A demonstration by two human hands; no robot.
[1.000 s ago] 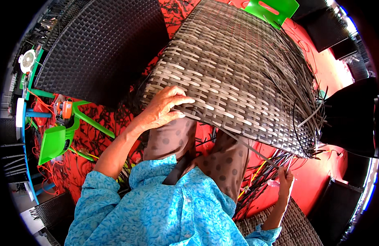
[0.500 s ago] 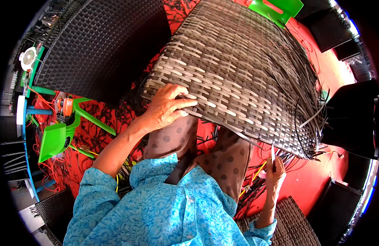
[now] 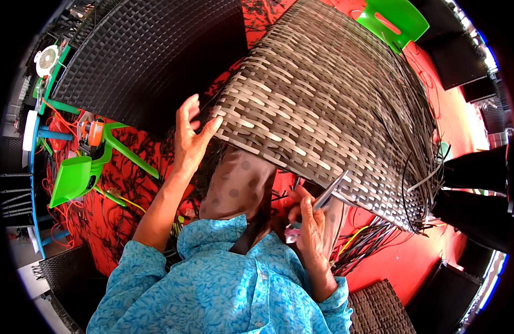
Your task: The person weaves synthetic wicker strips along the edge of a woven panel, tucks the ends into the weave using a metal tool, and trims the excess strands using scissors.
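A large woven wicker panel point(image 3: 301, 89) in brown and grey strands lies slanted above my knees, its near edge towards me. At its left corner, my left hand point(image 3: 191, 133) has its thumb against the edge, with the other fingers raised and spread. Below the near edge, my right hand point(image 3: 310, 220) is closed around a tool with a pointed metal blade point(image 3: 330, 190). The blade tip lies over the weave near the edge. Its handle is mostly hidden in my fist, so I cannot tell the tool's exact kind. Loose dark strands point(image 3: 404, 106) hang along the panel's right side.
A black woven piece point(image 3: 151, 55) stands at the upper left. Green plastic chairs point(image 3: 393, 22) point(image 3: 73, 181) are at the upper right and left. An orange device point(image 3: 93, 133) and a small white fan point(image 3: 46, 60) are at the left. Strand scraps litter the red floor point(image 3: 129, 206).
My left hand has slid left along the edge to the corner, its fingers opening. My right hand has brought the blade leftwards and up onto the weave. The view has shifted slightly.
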